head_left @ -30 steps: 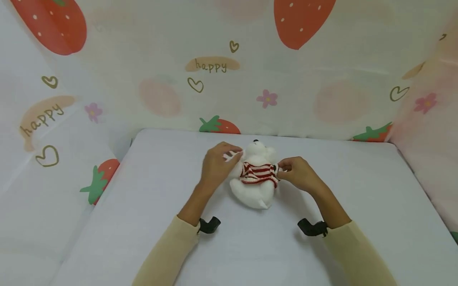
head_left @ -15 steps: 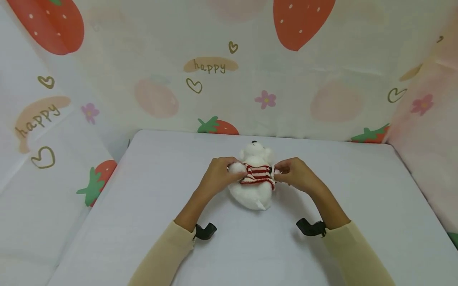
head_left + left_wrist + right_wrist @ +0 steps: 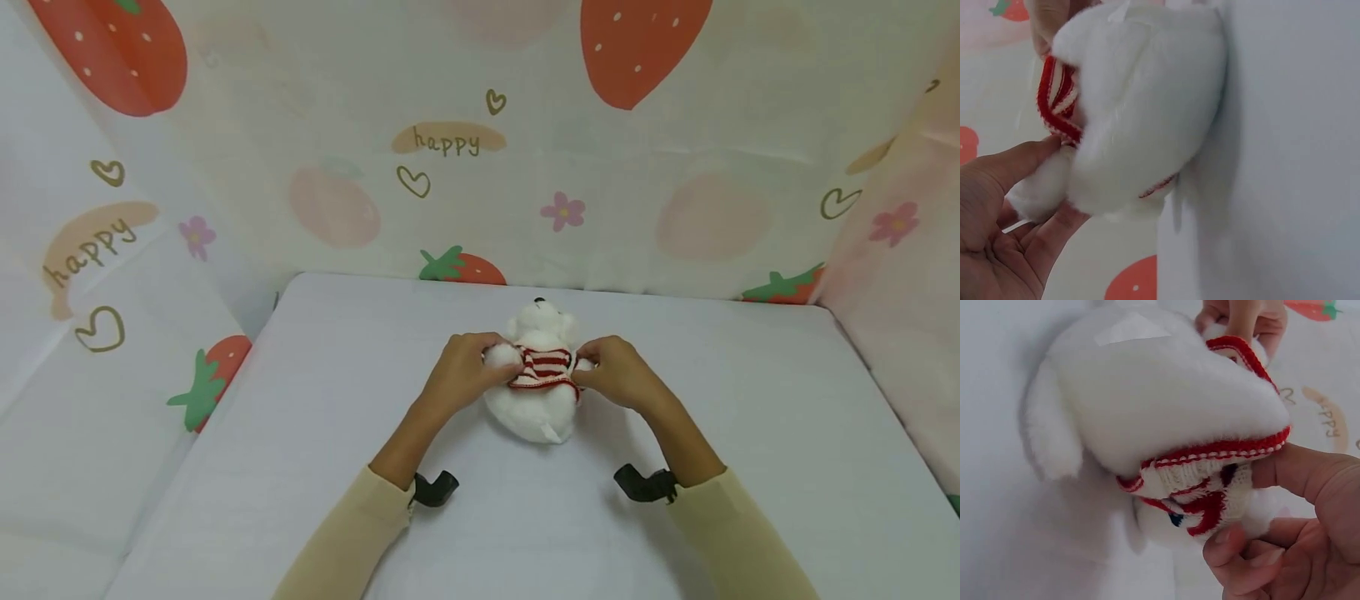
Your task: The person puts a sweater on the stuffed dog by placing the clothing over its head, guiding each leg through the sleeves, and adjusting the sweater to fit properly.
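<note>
A white plush bear (image 3: pixel 528 414) with a black nose lies on the white table, its head toward the back wall. Its body wears a red-and-white striped knitted sweater (image 3: pixel 545 367). My left hand (image 3: pixel 459 372) grips the bear's arm on the left, thumb near the sweater's edge; in the left wrist view the rounded white paw (image 3: pixel 1044 187) shows between thumb and fingers. On the other side my right hand (image 3: pixel 621 372) pinches the side of the sweater, thumb and fingers around it, with a white paw (image 3: pixel 1261 509) showing there. The fingertips behind the plush are partly hidden.
The white table (image 3: pixel 517 533) extends around the bear on all sides. A cloth wall (image 3: pixel 465 217) printed with strawberries, hearts and flowers stands behind it, with similar cloth at left and right. A black wrist camera (image 3: pixel 435 489) sits at each sleeve.
My left hand has come down from beside the bear's head and taken hold of its arm. The right hand stays at the sweater's side, with its fingers slightly shifted.
</note>
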`<state>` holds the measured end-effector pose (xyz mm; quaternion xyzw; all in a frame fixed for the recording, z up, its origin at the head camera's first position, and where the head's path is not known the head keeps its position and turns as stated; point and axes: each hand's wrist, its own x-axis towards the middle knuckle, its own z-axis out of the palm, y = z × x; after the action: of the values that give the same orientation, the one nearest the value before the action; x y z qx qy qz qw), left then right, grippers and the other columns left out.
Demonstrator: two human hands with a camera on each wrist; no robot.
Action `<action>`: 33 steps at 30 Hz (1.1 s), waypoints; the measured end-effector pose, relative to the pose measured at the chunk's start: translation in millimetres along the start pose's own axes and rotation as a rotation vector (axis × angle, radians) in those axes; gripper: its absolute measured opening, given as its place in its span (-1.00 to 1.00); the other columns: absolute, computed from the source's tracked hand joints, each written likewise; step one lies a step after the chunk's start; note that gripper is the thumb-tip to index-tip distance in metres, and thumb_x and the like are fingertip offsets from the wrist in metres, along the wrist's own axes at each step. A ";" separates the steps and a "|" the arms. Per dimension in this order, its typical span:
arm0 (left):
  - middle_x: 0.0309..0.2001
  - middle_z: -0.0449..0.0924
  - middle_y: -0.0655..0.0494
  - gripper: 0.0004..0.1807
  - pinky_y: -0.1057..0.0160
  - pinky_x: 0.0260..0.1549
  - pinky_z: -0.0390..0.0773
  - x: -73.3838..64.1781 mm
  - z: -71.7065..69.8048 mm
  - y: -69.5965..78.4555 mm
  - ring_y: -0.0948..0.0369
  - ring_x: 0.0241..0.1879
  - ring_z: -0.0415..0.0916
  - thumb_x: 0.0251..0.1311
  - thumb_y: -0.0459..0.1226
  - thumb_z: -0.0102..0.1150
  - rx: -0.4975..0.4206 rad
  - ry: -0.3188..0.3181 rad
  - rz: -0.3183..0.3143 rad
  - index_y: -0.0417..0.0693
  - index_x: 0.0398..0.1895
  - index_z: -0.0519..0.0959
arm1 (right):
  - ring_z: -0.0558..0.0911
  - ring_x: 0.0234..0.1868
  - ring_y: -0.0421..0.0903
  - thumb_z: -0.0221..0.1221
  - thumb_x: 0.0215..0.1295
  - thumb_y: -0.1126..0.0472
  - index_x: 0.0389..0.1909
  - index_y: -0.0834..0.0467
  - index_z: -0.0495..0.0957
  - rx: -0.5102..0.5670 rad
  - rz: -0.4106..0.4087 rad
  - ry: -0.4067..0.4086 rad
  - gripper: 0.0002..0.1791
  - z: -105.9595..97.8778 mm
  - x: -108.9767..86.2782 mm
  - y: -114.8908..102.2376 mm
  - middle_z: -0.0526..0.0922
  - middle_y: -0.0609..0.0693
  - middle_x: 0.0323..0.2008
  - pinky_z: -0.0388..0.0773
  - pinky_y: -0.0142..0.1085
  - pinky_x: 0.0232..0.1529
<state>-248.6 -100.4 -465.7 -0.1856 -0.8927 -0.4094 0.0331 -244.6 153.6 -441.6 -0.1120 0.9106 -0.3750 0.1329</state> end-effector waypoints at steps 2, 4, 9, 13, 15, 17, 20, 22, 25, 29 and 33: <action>-0.20 0.75 0.11 -0.71 0.25 -0.30 0.61 -0.4 -1.0 0.7 0.25 -0.26 0.59 0.14 -0.14 0.50 -0.006 0.003 -0.002 -0.08 -0.14 0.73 | 0.53 -0.31 -0.03 0.22 0.29 0.23 -0.10 0.30 0.68 0.008 0.021 -0.001 -0.74 -0.2 -0.5 1.6 0.68 0.06 -0.34 0.48 -0.24 -0.35; -0.19 0.75 0.12 -0.71 0.26 -0.30 0.60 -1.2 -1.4 1.7 0.25 -0.26 0.59 0.14 -0.14 0.50 -0.015 0.001 -0.007 -0.08 -0.14 0.73 | 0.51 -0.39 -0.03 0.20 0.31 0.22 -0.15 0.29 0.66 0.034 0.041 -0.020 -0.78 -0.9 -1.5 2.9 0.63 0.04 -0.45 0.44 -0.23 -0.40; -0.20 0.74 0.13 -0.74 0.28 -0.32 0.59 -2.8 -1.1 5.4 0.26 -0.26 0.58 0.15 -0.15 0.49 -0.037 -0.006 -0.008 -0.06 -0.15 0.74 | 0.54 -0.52 -0.01 0.15 0.35 0.23 -0.04 0.33 0.58 0.116 0.065 -0.087 -0.73 -2.7 -2.3 5.7 0.61 0.05 -0.57 0.36 -0.30 -0.53; -0.22 0.75 0.13 -0.75 0.30 -0.36 0.58 -2.8 -1.0 7.5 0.26 -0.30 0.56 0.14 -0.16 0.50 -0.043 0.000 0.005 -0.07 -0.17 0.74 | 0.47 -0.62 -0.10 0.16 0.35 0.30 0.07 0.38 0.50 0.211 0.073 -0.141 -0.67 -4.7 -2.2 8.2 0.58 0.07 -0.56 0.32 -0.36 -0.63; -0.22 0.74 0.13 -0.75 0.30 -0.38 0.57 -2.7 -1.1 8.1 0.26 -0.32 0.55 0.14 -0.15 0.50 -0.043 -0.003 0.005 -0.06 -0.17 0.74 | 0.42 -0.61 -0.14 0.19 0.33 0.32 0.04 0.38 0.50 0.235 0.067 -0.151 -0.69 -4.9 -2.1 9.9 0.56 0.06 -0.53 0.34 -0.35 -0.63; -0.21 0.74 0.13 -0.74 0.30 -0.37 0.57 -2.5 -1.1 8.4 0.26 -0.31 0.55 0.14 -0.15 0.50 -0.043 -0.010 0.000 -0.06 -0.17 0.74 | 0.40 -0.58 -0.14 0.24 0.30 0.34 -0.03 0.38 0.52 0.234 0.051 -0.139 -0.72 -3.9 -1.6 12.0 0.54 0.04 -0.49 0.38 -0.33 -0.60; -0.19 0.74 0.14 -0.74 0.27 -0.31 0.58 -2.4 -1.8 7.6 0.25 -0.27 0.55 0.14 -0.14 0.50 -0.037 -0.021 -0.010 -0.03 -0.16 0.74 | 0.37 -0.55 -0.13 0.28 0.25 0.36 -0.13 0.35 0.55 0.200 0.035 -0.081 -0.78 -0.7 -1.0 15.7 0.52 0.00 -0.49 0.37 -0.30 -0.58; -0.17 0.74 0.15 -0.73 0.25 -0.28 0.58 -2.0 -2.3 6.0 0.24 -0.24 0.56 0.14 -0.12 0.50 -0.033 -0.028 -0.017 -0.01 -0.15 0.74 | 0.37 -0.57 -0.13 0.26 0.25 0.36 -0.16 0.33 0.56 0.181 0.040 -0.027 -0.82 2.0 -1.3 18.0 0.49 -0.01 -0.54 0.37 -0.28 -0.57; -0.12 0.74 0.16 -0.71 0.24 -0.25 0.59 -0.9 -3.5 2.8 0.25 -0.22 0.58 0.15 -0.09 0.49 -0.047 -0.054 -0.019 0.02 -0.11 0.73 | 0.42 -0.61 -0.12 0.22 0.30 0.34 -0.13 0.34 0.57 0.184 0.054 0.045 -0.82 5.3 -2.8 21.9 0.50 0.00 -0.60 0.43 -0.23 -0.57; -0.03 0.71 0.17 -0.70 0.25 -0.25 0.63 -0.2 -6.2 -1.5 0.25 -0.21 0.63 0.18 -0.12 0.47 -0.107 -0.108 -0.017 0.05 -0.04 0.71 | 0.58 -0.56 -0.04 0.12 0.39 0.32 -0.04 0.37 0.58 0.223 0.062 0.132 -0.77 6.9 -8.4 27.2 0.64 0.11 -0.53 0.58 -0.19 -0.52; 0.00 0.70 0.17 -0.69 0.28 -0.25 0.64 0.0 -8.0 -3.6 0.25 -0.20 0.64 0.20 -0.16 0.46 -0.135 -0.139 -0.020 0.05 0.00 0.70 | 0.64 -0.52 0.03 0.05 0.46 0.31 -0.07 0.32 0.61 0.187 0.001 0.378 -0.78 7.7 -19.0 29.1 0.71 0.17 -0.45 0.58 -0.27 -0.53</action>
<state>-250.6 -108.5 -463.0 -0.2063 -0.8650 -0.4551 -0.0455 -227.3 174.6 -464.6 -0.0265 0.8806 -0.4721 -0.0303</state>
